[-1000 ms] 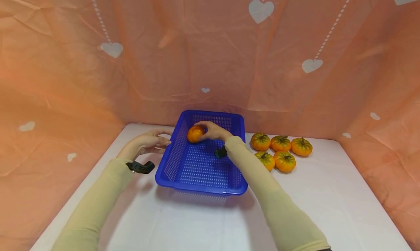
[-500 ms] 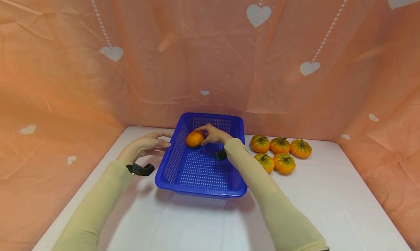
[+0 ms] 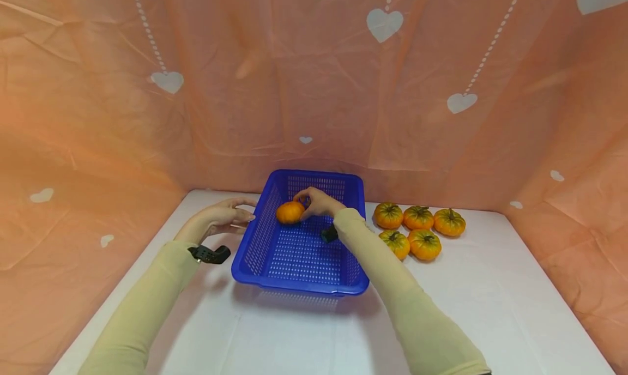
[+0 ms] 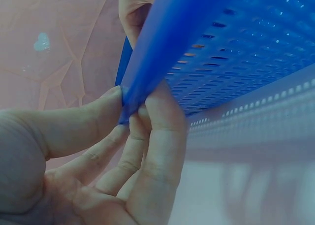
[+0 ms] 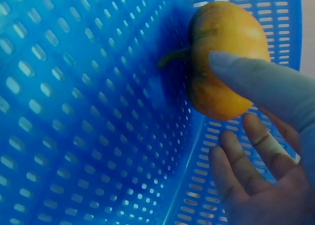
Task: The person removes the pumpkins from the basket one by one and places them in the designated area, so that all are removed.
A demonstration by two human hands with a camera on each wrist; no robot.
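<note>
A blue perforated plastic basket stands on the white table. My left hand pinches its left rim; the left wrist view shows thumb and fingertips meeting over the edge of the basket. Inside the basket, toward the far left, is a small orange pumpkin. My right hand reaches in from the right and holds it, thumb on the near side. In the right wrist view the pumpkin has its green stem turned toward the basket's floor, and the hand's lower fingers are off it, loosely bent.
Several small orange-green pumpkins sit in a group on the table, right of the basket, partly behind my right sleeve. An orange drape with white hearts rises behind and along both sides.
The pumpkin has come slightly down and nearer inside the basket and tipped over, with my right hand following. My left hand has stayed at the rim. The whole view has shifted slightly.
</note>
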